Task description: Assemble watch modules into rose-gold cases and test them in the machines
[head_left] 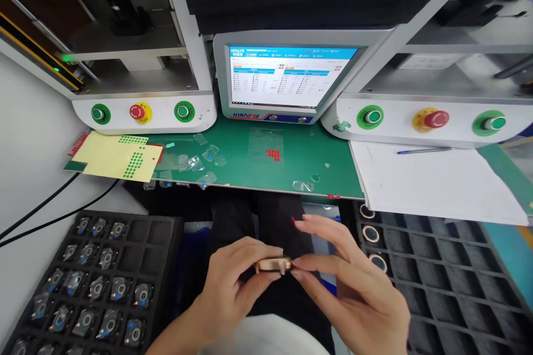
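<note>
Green bench [325, 150]; left tray [138, 231]: wrapped parts [119, 288]; right tray [425, 244]: round pieces [370, 234]; left hand [233, 274], right hand [353, 285] pinching gold case [270, 265]

Beyond the left edge of the green tabletop [320, 150] stands a pale wall [31, 105] — white machine housings [166, 116] (a lit monitor [287, 86] between them) line the far edge.

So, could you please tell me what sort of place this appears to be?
Most likely a factory assembly or testing station: there is a screen, a red button on a machine panel, and a black tray holding rows of small parts.
</note>
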Motion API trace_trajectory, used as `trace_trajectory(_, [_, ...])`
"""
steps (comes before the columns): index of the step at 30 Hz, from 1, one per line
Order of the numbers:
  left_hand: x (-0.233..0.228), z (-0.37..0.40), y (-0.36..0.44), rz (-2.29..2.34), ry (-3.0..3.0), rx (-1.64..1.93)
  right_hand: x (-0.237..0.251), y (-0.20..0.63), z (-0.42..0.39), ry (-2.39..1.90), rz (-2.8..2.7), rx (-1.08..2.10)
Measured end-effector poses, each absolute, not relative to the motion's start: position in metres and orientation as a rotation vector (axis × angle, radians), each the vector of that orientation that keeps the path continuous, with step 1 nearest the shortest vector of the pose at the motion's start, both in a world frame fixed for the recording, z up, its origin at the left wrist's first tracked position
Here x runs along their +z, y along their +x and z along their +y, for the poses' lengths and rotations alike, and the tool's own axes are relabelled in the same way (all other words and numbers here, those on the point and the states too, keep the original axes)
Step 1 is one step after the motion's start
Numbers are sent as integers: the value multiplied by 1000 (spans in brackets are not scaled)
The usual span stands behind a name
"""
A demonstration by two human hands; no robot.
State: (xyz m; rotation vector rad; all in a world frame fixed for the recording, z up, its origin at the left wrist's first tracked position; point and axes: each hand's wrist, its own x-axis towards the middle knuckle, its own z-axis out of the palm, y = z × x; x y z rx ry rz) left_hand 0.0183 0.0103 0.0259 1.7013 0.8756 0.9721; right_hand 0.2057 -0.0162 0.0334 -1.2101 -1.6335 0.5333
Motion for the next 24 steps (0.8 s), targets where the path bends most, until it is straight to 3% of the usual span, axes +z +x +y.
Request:
trace_trajectory(14, [32, 22, 14, 690, 1855, 839, 41, 226, -5, -1038, -1827, 879])
trace_trajectory(24, [29, 20, 14, 700, 1825, 914, 27, 215, -13, -1046, -1631, 629])
